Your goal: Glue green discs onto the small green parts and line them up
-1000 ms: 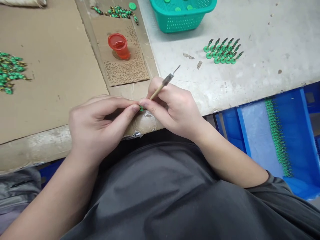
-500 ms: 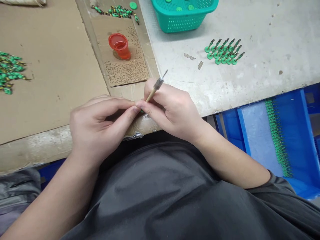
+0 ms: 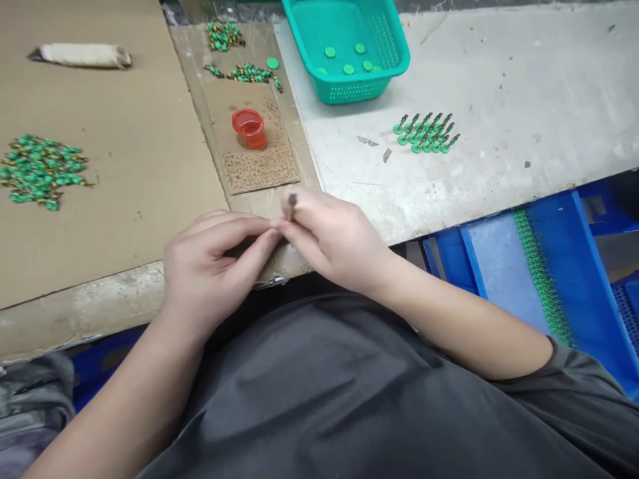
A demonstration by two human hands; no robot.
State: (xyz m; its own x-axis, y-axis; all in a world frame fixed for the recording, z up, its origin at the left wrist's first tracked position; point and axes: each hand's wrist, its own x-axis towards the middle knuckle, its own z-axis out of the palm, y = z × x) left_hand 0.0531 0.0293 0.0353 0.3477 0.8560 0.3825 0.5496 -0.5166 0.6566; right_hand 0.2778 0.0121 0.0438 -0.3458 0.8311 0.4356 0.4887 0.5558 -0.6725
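Note:
My left hand [image 3: 219,259] is closed, thumb and forefinger pinched together at the table's front edge. Its fingertips meet those of my right hand [image 3: 334,239], and whatever sits between them is hidden. A thin wooden-handled tool [image 3: 292,199] with a dark tip points up almost end-on out of my closed right hand. Just beyond the hands, a red cup [image 3: 255,137] stands on a speckled cardboard piece [image 3: 259,176]. Farther back lie small green, yellow and dark pieces [image 3: 249,73] and a green disc [image 3: 272,63].
A teal basket [image 3: 349,90] holds several green discs. Right of it, green discs with dark upright stems [image 3: 424,136] stand in rows. On the left are a green pile [image 3: 42,169] and a pale wrapped roll [image 3: 82,55]. Blue trays [image 3: 599,266] sit below the table at right.
The view has shifted, showing more of the table's far side. The tool in my right hand has swung from a slanted position to nearly end-on. Both hands stay pinched together.

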